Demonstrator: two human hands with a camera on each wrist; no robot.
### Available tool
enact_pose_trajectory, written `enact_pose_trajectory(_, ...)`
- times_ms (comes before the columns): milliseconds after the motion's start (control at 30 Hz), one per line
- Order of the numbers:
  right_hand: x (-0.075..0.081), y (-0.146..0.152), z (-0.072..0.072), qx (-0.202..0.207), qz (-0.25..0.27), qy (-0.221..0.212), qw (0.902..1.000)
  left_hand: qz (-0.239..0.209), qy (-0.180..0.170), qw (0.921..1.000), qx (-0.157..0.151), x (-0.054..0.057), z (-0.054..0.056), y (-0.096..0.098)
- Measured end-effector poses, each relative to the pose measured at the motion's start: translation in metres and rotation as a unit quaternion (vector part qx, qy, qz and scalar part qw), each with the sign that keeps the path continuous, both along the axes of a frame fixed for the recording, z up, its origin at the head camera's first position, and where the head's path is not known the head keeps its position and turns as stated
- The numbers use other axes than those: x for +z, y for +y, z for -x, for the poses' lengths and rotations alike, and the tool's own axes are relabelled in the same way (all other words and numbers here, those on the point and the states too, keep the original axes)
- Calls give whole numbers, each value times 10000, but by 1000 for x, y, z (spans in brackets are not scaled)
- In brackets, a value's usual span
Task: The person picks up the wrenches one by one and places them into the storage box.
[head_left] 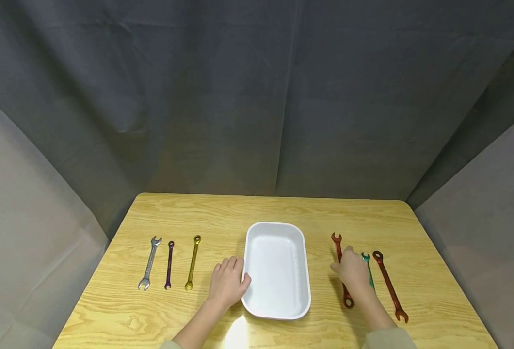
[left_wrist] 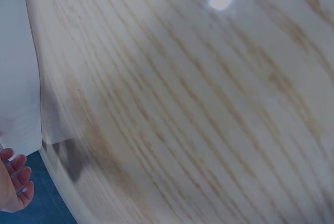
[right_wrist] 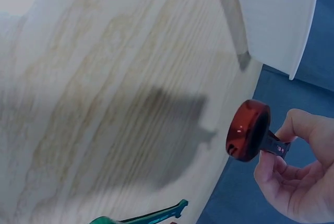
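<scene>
My right hand pinches a red combination wrench near its middle. In the right wrist view, the wrench's ring end sticks out from the thumb and fingers, above the tabletop with a shadow beneath. Beside that hand lies a green wrench, partly hidden by it. A longer red wrench lies farther right. At the table's middle stands a white rectangular tray. My left hand rests against its left side, fingers relaxed and thumb at the rim; the left wrist view catches only the fingers.
On the left of the wood-grain table lie a silver wrench, a purple wrench and a yellow-gold wrench, spaced apart. Grey cloth hangs behind the table and along both sides.
</scene>
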State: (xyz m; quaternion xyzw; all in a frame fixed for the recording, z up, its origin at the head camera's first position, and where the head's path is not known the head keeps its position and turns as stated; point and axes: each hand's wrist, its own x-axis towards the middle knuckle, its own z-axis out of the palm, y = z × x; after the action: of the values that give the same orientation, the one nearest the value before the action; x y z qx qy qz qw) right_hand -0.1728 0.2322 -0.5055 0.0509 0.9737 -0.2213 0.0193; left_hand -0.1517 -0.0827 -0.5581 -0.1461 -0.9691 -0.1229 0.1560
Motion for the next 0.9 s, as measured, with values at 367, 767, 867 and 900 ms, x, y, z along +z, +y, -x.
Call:
enact_pose_trajectory(367,9,-12,0,121,-17,265,9996,-11,16,10000,11,2,1,1)
enact_pose_trajectory(767,16,-25,3,-14,182,117,9998,-31,-17,10000,16,3,-1,1)
enact_pose_trajectory(867,19,-30,3,-11,182,130,9997,-35,-52,10000,28,3,0,2)
enact_pose_trajectory(900,20,-31,4,-14,204,128,9997,-37,-59,10000,28,3,0,2)
